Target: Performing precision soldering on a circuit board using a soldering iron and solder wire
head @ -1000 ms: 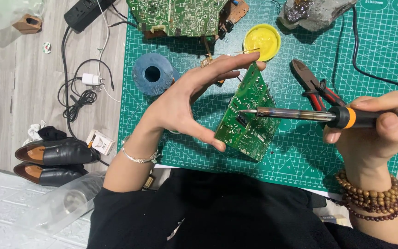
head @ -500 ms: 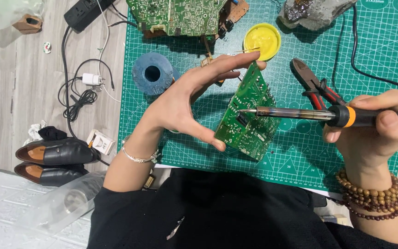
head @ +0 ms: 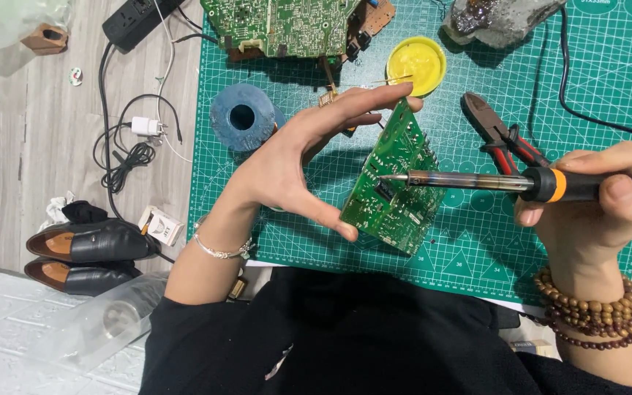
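Head view: soldering the board.
My left hand pinches the board edge-to-edge over the mat; my right hand clamps the iron, tip on it. I'd hold both steady, cutters just beyond.

Item count, head view

Two circuit boards, one soldering iron, one cutter, two shoes, one solder spool.
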